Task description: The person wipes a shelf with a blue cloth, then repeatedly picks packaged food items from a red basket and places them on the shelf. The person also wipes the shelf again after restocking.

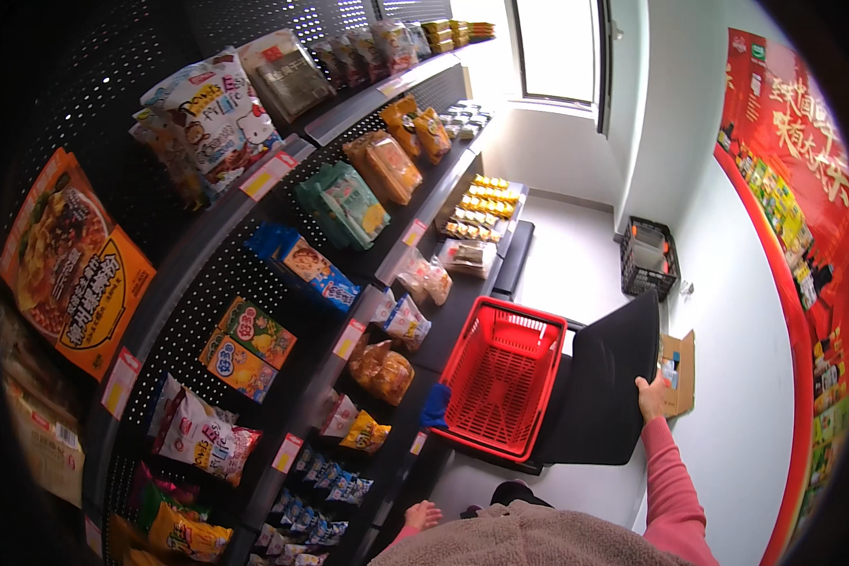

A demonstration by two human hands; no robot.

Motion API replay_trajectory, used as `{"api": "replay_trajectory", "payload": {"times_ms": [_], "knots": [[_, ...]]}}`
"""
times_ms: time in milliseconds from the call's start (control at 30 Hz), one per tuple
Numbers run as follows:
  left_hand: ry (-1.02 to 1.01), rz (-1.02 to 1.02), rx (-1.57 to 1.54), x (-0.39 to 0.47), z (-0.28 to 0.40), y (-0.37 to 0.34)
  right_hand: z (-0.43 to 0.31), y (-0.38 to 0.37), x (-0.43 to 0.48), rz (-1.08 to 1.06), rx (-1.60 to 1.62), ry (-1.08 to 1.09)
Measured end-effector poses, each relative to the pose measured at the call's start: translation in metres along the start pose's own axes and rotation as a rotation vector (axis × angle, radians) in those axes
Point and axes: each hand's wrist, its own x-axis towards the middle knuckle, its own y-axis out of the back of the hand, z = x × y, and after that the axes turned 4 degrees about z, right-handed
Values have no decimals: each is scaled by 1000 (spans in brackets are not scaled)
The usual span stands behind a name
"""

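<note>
My right hand [653, 395] grips the outer edge of a black panel [608, 382], which looks like a chair's backrest. Left of this panel is a red plastic shopping basket [499, 382], with only its slatted floor and walls showing inside. A blue cloth [435, 407] hangs over the basket's near left rim. My left hand [423, 515] is low in the view beside the shelving, fingers apart and holding nothing. Small blue snack packs [350, 487] lie on the shelf to its left.
Black perforated shelving [184, 354] with packaged snacks runs along the left. An open cardboard box [679, 375] stands by the right wall, beyond the panel. Farther off is a black plastic crate [649, 283]. A red poster [785, 106] covers part of the right wall.
</note>
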Motion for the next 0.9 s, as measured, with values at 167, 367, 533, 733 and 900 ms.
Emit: {"api": "replay_trajectory", "payload": {"times_ms": [167, 367, 533, 733, 900], "knots": [[-172, 13, -25, -6, 12, -14, 10, -2, 2, -33, 126, 120], [-338, 43, -2, -35, 71, -38, 9, -5, -1, 39, -154, 68], [-419, 6, 75, -56, 102, -69, 7, 1, -12, -53, -37, -26], [-567, -88, 172, -88, 129, -103, -27, 3, 0, 198, -554, 550], [-965, -111, 5, -143, 183, -91, -127, -7, -20, 72, -269, 677]]}}
